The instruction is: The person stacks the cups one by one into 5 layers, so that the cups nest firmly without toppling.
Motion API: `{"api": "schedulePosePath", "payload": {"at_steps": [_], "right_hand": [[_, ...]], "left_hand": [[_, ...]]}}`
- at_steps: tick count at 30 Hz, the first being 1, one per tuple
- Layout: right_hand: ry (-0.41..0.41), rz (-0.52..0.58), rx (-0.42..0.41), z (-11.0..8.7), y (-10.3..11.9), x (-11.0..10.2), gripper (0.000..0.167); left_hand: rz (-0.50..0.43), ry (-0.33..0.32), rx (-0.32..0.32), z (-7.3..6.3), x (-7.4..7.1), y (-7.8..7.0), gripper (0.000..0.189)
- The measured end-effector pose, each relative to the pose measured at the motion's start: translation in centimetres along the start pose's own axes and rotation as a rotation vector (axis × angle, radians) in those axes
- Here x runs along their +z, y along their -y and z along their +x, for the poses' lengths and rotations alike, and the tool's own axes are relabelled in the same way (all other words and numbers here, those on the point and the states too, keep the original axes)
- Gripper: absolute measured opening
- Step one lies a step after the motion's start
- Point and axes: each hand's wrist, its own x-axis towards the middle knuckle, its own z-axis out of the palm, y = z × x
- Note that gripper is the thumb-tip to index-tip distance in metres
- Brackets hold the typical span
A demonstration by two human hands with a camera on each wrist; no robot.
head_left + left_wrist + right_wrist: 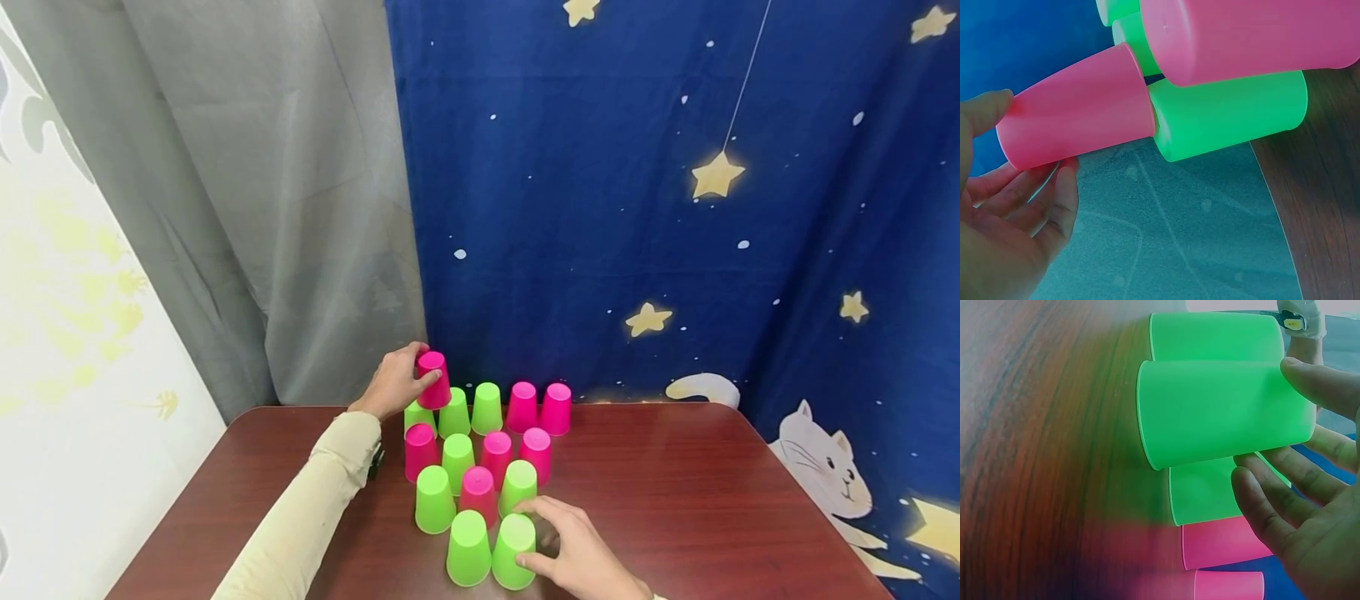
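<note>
At the back left, my left hand (393, 383) holds an upside-down pink cup (433, 383) between thumb and fingers. In the left wrist view, this pink cup (1079, 112) has its rim against the base of a green cup (1235, 115); that green cup (418, 419) ends the back row. My right hand (581, 550) is around the front-right green cup (513, 554), thumb on the near side and fingers on the far side. The right wrist view shows the green cup (1222, 412) pinched with its rim at the table. Another green cup (468, 550) stands to its left.
Several upside-down green and pink cups stand in rows on the brown table (660, 483), among them a pink cup (556, 410) at the back right. A grey curtain (330, 208) and a blue star-patterned curtain (570, 208) hang behind the table's far edge.
</note>
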Motion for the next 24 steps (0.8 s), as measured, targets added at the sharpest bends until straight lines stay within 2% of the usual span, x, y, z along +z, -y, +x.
{"api": "schedulePosePath", "payload": {"at_steps": [6,11,18,24], "right_hand": [[-0.028,-0.022,0.001,0.0,0.1,-0.1,0.044],[-0.019,-0.031,0.024,0.1,0.2,-0.4,0.043],[-0.028,-0.035,-0.014,0.4,0.5,-0.9,0.043],[-0.017,-0.007,-0.046,0.6,0.8,-1.8,0.041]], "left_hand": [[-0.011,0.0,0.002,-0.6,-0.3,0.4,0.054],[-0.013,0.005,0.0,-1.7,-0.9,1.5,0.056],[0.029,-0.028,0.03,-4.3,-1.9,3.7,0.052],[0.004,-0.066,0.069,-7.3,-1.8,4.4,0.043]]}}
